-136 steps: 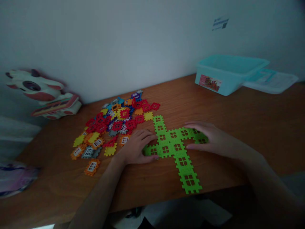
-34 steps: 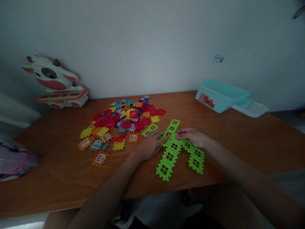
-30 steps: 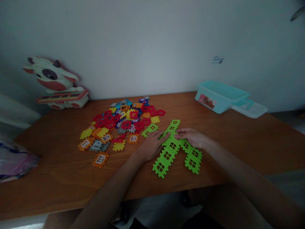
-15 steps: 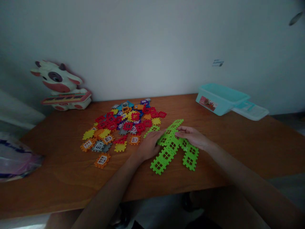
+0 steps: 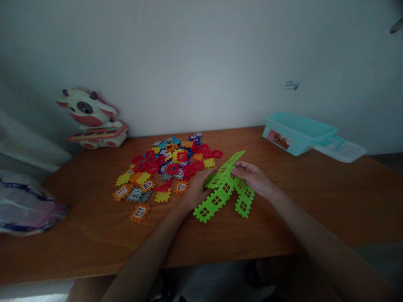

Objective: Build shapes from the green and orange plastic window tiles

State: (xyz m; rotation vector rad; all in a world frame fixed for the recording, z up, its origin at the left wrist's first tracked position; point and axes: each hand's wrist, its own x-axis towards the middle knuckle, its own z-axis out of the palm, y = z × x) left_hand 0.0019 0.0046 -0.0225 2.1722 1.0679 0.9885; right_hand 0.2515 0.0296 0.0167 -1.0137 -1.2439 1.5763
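A cross of joined green window tiles (image 5: 220, 191) is tilted up off the wooden table (image 5: 315, 184), its far end raised. My left hand (image 5: 197, 188) is under and against its left arm, fingers curled on the tiles. My right hand (image 5: 252, 176) grips the middle of the cross from the right, with the right arm of tiles hanging down beside it. A heap of loose coloured tiles (image 5: 166, 165) lies just left of both hands.
A teal plastic box (image 5: 294, 134) and its lid (image 5: 341, 149) stand at the back right by the wall. A cow-shaped toy (image 5: 91, 121) stands at the back left. A plastic bag (image 5: 25, 207) lies at the table's left edge.
The green cross lay flat under both hands 4.5 s ago. It has since been turned and lifted, its arms folding upward, and the hands have drawn closer together at its middle.
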